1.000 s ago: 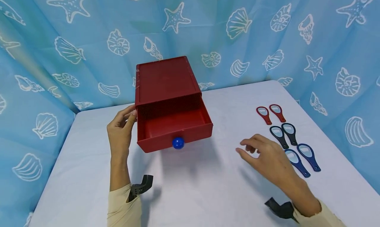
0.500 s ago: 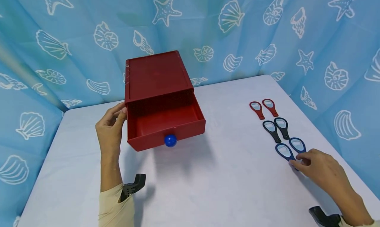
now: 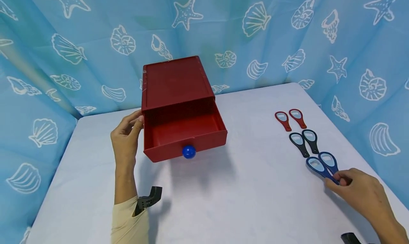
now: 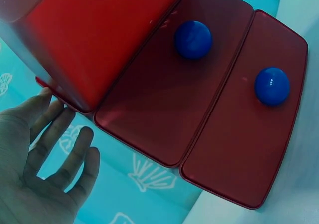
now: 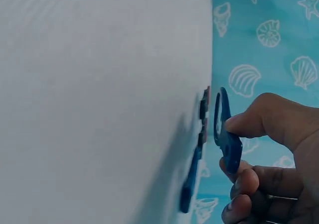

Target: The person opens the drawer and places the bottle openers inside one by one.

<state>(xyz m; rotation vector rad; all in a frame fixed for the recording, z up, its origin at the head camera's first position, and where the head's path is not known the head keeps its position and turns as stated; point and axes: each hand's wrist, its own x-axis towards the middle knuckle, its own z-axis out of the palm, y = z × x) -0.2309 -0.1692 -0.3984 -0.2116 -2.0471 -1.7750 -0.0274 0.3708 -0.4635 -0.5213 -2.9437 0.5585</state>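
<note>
A red drawer unit [image 3: 175, 81] stands on the table with its empty top drawer [image 3: 185, 144] pulled out. My left hand [image 3: 126, 137] touches the unit's left side; in the left wrist view its fingers [image 4: 82, 147] spread loosely, fingertips at the edge. At the table's right, my right hand [image 3: 361, 190] pinches the handle of a blue hand mirror [image 3: 316, 165] between thumb and fingers. The right wrist view shows this held mirror [image 5: 229, 134] raised off the table. The second blue mirror [image 3: 328, 159] lies beside it, partly overlapped by the held one.
Two black mirrors [image 3: 303, 141] and two red mirrors [image 3: 289, 120] lie in pairs farther back on the white table [image 3: 255, 194]. Two shut drawers with blue knobs [image 4: 271, 86] sit below the pulled-out one. A blue seashell curtain [image 3: 236, 34] hangs behind.
My right hand has moved from mid-table to the right, taken hold of a blue mirror by its handle and lifted it slightly. My left hand stays at the drawer unit.
</note>
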